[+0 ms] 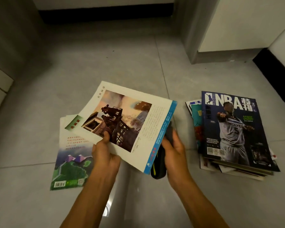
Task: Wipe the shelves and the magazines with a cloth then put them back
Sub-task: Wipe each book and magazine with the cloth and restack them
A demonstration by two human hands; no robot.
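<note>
Head view: left hand [104,155] grips a white-backed magazine [122,119], thumb on top; right hand [173,150] clutches a dark cloth [161,163].

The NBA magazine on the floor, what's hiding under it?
The NBA magazine tops a messy stack of other magazines. Only edges peek out: a teal cover at the left, page corners below. Their covers and their number stay hidden.

Two bare forearms come up from the bottom edge, with no sleeve, watch or bracelet showing on either. The left hand [104,155] and the right hand [174,150] are both ungloved, the fingers without rings, and the nails that show are short and unpainted.
</note>
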